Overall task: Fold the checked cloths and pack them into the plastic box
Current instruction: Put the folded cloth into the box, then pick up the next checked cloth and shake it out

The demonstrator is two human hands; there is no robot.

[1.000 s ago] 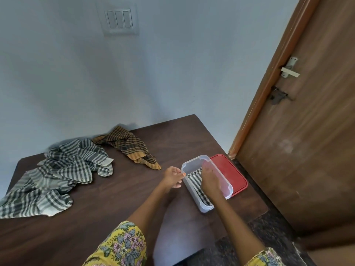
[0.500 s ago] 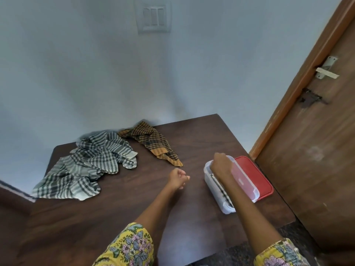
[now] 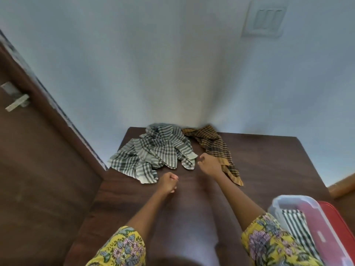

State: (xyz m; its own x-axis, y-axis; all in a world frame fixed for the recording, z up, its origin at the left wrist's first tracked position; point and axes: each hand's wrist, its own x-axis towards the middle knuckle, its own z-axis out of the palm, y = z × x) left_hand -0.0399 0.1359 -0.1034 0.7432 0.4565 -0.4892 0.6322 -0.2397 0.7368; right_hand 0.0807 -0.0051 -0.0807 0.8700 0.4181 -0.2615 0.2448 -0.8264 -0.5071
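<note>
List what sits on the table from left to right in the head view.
Grey checked cloth pile → left hand → right hand → brown checked cloth → plastic box holding a folded striped cloth → red lid.

Bare bench point(image 3: 269, 169) lies open through the frame's middle and right; the grey checked cloth point(image 3: 153, 154) and brown checked cloth point(image 3: 215, 144) crowd its upper centre, and the plastic box point(image 3: 284, 202) blocks the lower right corner
</note>
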